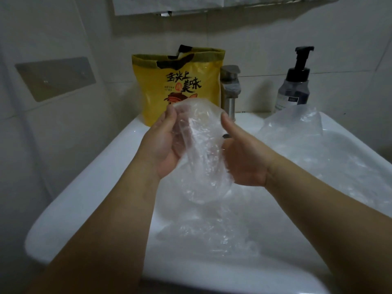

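While both hands, left hand (pixel 163 145) and right hand (pixel 244 160), grip a clear plastic bag (pixel 199 149) over the sink (pixel 101 172), gentle, even pulls should open it without tearing.

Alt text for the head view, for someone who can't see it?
The left hand and right hand hold a crumpled clear plastic bag over a white sink. A yellow bag, a faucet and a pump bottle stand behind.

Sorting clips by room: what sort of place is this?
Probably a bathroom: a white washbasin with a metal tap and a pump soap bottle at its back, and tiled walls. The left hand and right hand hold a clear plastic bag over it.
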The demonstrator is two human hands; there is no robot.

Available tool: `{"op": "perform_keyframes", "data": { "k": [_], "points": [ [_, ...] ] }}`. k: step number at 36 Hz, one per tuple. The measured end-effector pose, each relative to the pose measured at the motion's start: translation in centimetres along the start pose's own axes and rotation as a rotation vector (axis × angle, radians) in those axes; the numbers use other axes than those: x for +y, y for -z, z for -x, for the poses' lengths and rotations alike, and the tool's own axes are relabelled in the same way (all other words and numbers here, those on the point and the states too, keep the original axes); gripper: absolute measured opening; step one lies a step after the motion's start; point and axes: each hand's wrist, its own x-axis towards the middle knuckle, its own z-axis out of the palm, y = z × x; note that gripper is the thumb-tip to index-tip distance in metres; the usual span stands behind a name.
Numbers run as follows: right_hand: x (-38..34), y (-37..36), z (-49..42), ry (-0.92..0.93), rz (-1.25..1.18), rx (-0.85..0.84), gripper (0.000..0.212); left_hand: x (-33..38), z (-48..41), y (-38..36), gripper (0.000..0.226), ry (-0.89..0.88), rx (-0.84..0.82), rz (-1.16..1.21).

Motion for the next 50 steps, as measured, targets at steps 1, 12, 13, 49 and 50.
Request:
{"op": "perform_keyframes", "data": {
  "k": [1,12,13,49,50],
  "points": [
    [0.1,-0.1,-0.1,0.002,-0.002,-0.029,0.072,0.0,0.1,-0.1,0.054,0.008,-0.013,0.000],
    [-0.7,0.3,-0.2,0.211,-0.199,0.043,0.034,-0.6,-0.4,0.6,0.049,0.068,-0.022,-0.097],
    [-0.8,0.5,-0.2,0.236,-0.193,0.097,0.036,-0.7,-0.6,0.9,0.046,0.063,0.048,-0.143],
    [-1.0,2.1,2.1,0.389,0.262,0.530,0.062,0.0,0.6,3.3,0.037,-0.152,0.051,-0.359],
    [-0.8,2.2,2.0,0.397,0.396,0.587,0.061,-0.2,0.6,3.5,0.042,-0.186,0.064,-0.465]
  ]
}}
